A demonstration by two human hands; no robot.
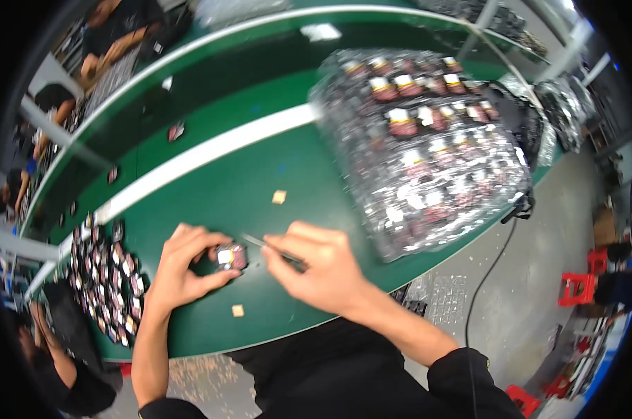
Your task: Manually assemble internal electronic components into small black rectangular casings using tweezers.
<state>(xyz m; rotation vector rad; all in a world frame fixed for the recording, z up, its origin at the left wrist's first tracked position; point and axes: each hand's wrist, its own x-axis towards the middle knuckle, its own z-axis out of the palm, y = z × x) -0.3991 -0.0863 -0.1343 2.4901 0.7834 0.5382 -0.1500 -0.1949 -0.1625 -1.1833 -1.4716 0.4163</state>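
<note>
My left hand (185, 269) grips a small dark block-shaped part (231, 257) with a white label and a reddish face, held between thumb and fingers just above the green tabletop. To its right, my right hand (317, 265) is closed around a slim pointed metal tool (253, 240) that looks like tweezers. The tool's tip points left toward the part, a short gap away. Small tan square pieces lie on the table, one (279, 197) beyond my hands and another (238, 311) nearer me.
Many similar parts (110, 279) crowd the table's left end. At right, clear plastic trays (372, 188) hold rows of them. A white strip (211, 150) separates my green tabletop (323, 188) from a green lane carrying a few parts (176, 130). Other people work at left.
</note>
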